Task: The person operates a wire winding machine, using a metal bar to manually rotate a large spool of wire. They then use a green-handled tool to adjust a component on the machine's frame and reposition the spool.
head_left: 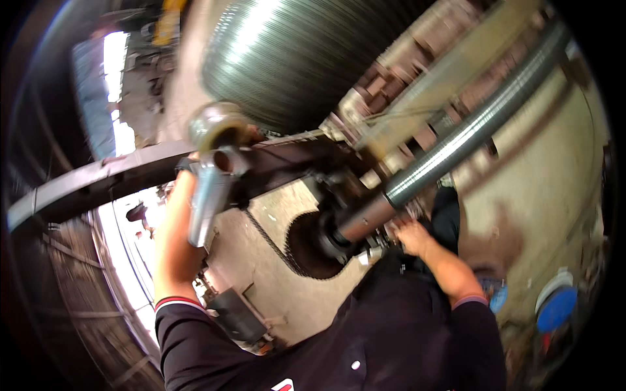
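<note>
My left arm reaches up to a brown metal beam, and my left hand (186, 164) is mostly hidden behind a grey metal lever (207, 205) and a pale round fitting (218, 122). Its fingers do not show. Low beside a grooved metal shaft (469, 124), my right hand (411, 236) is closed, with bent fingers against small parts under the shaft's brown collar (368, 220). What it grips is hidden and blurred. Left of that collar sits a dark toothed sprocket (313, 246), and a chain (267, 241) runs from it up toward the beam.
A large ribbed metal roll (300, 58) stands beyond the beam (117, 171). Along the shaft lies a long pale rail (450, 72) with brown blocks (385, 81). A blue-topped container (556, 309) is on the floor at right. A dark box-shaped unit (238, 316) is below left.
</note>
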